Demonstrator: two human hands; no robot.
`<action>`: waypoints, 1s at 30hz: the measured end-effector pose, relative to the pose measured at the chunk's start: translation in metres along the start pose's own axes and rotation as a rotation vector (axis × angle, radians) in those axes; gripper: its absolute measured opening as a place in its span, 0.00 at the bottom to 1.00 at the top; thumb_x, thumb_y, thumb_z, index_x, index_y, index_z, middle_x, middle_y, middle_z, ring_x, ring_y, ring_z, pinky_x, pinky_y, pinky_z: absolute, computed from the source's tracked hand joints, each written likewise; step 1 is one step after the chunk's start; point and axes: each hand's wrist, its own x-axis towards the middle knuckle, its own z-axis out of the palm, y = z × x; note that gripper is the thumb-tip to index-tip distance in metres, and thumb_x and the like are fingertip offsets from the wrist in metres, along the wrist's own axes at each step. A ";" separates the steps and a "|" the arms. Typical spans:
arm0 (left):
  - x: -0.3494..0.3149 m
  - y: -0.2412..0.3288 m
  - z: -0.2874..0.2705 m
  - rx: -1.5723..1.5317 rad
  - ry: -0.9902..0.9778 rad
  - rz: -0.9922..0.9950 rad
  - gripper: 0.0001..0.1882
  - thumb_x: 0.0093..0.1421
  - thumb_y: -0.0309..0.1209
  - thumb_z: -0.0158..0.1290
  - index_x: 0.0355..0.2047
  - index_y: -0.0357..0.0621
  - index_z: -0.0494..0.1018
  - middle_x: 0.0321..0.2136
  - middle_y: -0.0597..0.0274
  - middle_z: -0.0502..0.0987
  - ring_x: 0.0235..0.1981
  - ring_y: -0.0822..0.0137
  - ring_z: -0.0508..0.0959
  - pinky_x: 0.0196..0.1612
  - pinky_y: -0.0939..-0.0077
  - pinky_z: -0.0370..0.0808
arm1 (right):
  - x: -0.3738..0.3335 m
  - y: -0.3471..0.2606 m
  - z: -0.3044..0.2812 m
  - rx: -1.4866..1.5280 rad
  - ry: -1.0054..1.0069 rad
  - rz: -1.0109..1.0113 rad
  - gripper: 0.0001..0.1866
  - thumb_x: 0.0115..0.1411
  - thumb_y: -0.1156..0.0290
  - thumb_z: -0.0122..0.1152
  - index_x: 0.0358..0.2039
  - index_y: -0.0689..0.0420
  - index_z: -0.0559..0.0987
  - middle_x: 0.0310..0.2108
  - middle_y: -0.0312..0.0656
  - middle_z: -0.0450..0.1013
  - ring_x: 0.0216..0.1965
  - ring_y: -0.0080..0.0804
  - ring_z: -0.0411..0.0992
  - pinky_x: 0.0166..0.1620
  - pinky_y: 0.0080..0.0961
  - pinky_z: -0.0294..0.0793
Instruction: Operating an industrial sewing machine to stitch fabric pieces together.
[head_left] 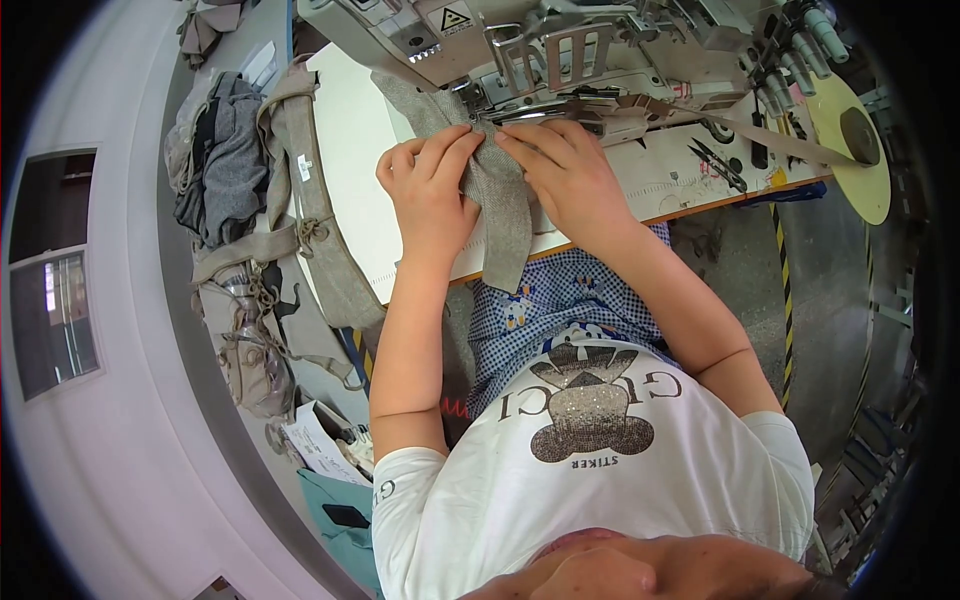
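Observation:
A grey woven fabric strip (506, 225) runs under the needle area of the sewing machine (440, 50) and hangs over the table's front edge. My left hand (432, 185) grips its left side, fingers bent and fingertips pressed together on the cloth just in front of the presser foot (472, 97). On the other side my right hand (572, 180) holds the strip's right edge, its fingertips close to the metal guide. A beige tape (745, 130) stretches from a roll on a yellow disc (846, 150) into the machine from the right.
Small thread snips (718, 165) lie on the white table (365, 215) at the right. Grey garment pieces (330, 190) drape over its left edge, beside a heap of dark grey cloth (235, 150). An open box (325, 445) and a dark phone-like object (346, 516) sit lower left.

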 end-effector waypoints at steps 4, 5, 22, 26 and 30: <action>0.003 -0.002 0.001 -0.180 -0.003 -0.097 0.29 0.47 0.18 0.57 0.51 0.53 0.82 0.53 0.73 0.83 0.51 0.58 0.74 0.63 0.60 0.61 | 0.004 -0.002 0.000 -0.001 0.048 0.020 0.31 0.54 0.77 0.68 0.61 0.52 0.81 0.59 0.36 0.78 0.56 0.43 0.73 0.59 0.41 0.74; 0.003 -0.004 0.002 -0.253 -0.005 -0.143 0.27 0.49 0.19 0.58 0.51 0.52 0.83 0.52 0.72 0.84 0.51 0.58 0.74 0.64 0.60 0.61 | 0.006 -0.005 0.000 -0.016 0.073 0.033 0.29 0.54 0.77 0.68 0.60 0.52 0.82 0.58 0.36 0.78 0.56 0.43 0.73 0.59 0.40 0.74; 0.008 -0.014 0.006 -0.524 -0.012 -0.333 0.18 0.56 0.26 0.63 0.48 0.47 0.85 0.48 0.61 0.86 0.55 0.56 0.76 0.61 0.60 0.72 | 0.047 -0.003 0.027 -0.119 0.100 0.051 0.11 0.54 0.70 0.64 0.39 0.51 0.84 0.39 0.34 0.79 0.48 0.37 0.77 0.48 0.37 0.82; 0.009 -0.015 0.009 -0.621 0.049 -0.296 0.21 0.52 0.16 0.58 0.46 0.46 0.85 0.47 0.62 0.85 0.53 0.57 0.76 0.61 0.63 0.70 | 0.052 -0.001 0.024 -0.125 0.054 0.032 0.08 0.54 0.69 0.64 0.36 0.51 0.83 0.39 0.34 0.78 0.48 0.38 0.77 0.46 0.36 0.82; 0.011 -0.016 0.005 -0.236 0.082 -0.099 0.26 0.45 0.11 0.54 0.43 0.47 0.84 0.47 0.66 0.85 0.52 0.58 0.76 0.63 0.62 0.66 | 0.053 -0.001 0.016 -0.100 0.002 0.007 0.08 0.53 0.69 0.64 0.36 0.51 0.82 0.40 0.34 0.77 0.48 0.38 0.77 0.46 0.36 0.82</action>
